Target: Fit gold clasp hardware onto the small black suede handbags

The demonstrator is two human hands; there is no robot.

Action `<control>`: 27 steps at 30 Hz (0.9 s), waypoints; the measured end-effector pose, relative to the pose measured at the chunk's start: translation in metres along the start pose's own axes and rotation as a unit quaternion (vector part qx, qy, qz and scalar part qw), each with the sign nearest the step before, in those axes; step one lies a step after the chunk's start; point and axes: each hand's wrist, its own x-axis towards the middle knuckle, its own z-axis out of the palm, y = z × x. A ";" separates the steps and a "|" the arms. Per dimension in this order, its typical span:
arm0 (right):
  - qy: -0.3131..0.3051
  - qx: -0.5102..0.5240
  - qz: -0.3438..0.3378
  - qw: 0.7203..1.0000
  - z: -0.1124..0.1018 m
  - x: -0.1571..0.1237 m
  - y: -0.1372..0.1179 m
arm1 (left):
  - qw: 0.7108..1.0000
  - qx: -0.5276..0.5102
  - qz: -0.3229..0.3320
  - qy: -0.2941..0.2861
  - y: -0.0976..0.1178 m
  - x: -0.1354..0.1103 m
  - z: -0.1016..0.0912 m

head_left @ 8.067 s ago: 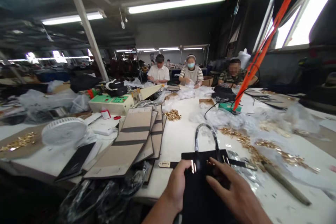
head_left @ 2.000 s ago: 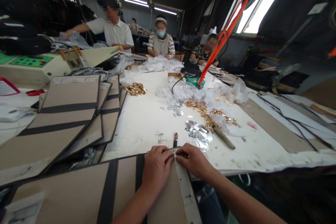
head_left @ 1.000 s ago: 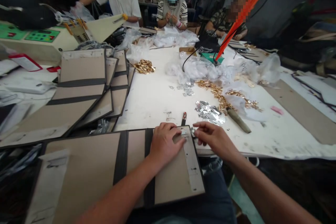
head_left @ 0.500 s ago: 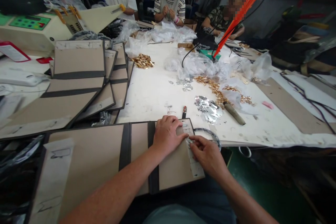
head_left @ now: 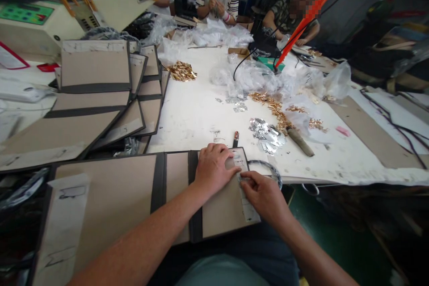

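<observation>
A long tan panel with dark bands and dark edging [head_left: 114, 196] lies across my lap and the table's near edge. My left hand [head_left: 212, 170] presses down on its right end, fingers curled over the pale strip [head_left: 247, 203] along that edge. My right hand [head_left: 263, 194] sits just right of it, fingertips pinched together on the same strip; whatever is between them is too small to make out. A dark curved handle [head_left: 270, 169] pokes out from under the panel's far corner.
More tan panels [head_left: 95, 94] are fanned out at the left. Gold fittings [head_left: 182, 71], silver foil scraps [head_left: 266, 132], a stick tool [head_left: 300, 141] and clear bags [head_left: 254, 80] litter the white table [head_left: 194, 116]. A machine [head_left: 36, 24] stands far left. Three people work at the far end.
The view has tipped down slightly. Both hands stay at the panel's right end; my right hand has shifted a little along the pale strip, still pinched.
</observation>
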 end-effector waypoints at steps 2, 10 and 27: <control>-0.003 -0.036 -0.051 0.998 -0.001 -0.003 0.003 | 1.000 0.001 -0.003 -0.004 -0.001 0.000 0.000; 0.016 -0.105 -0.088 0.990 -0.003 -0.005 0.010 | 0.995 -0.033 0.054 -0.072 -0.012 -0.001 -0.011; 0.245 -0.274 0.058 0.928 -0.135 0.098 0.092 | 0.995 -0.026 0.017 -0.093 -0.016 0.003 -0.010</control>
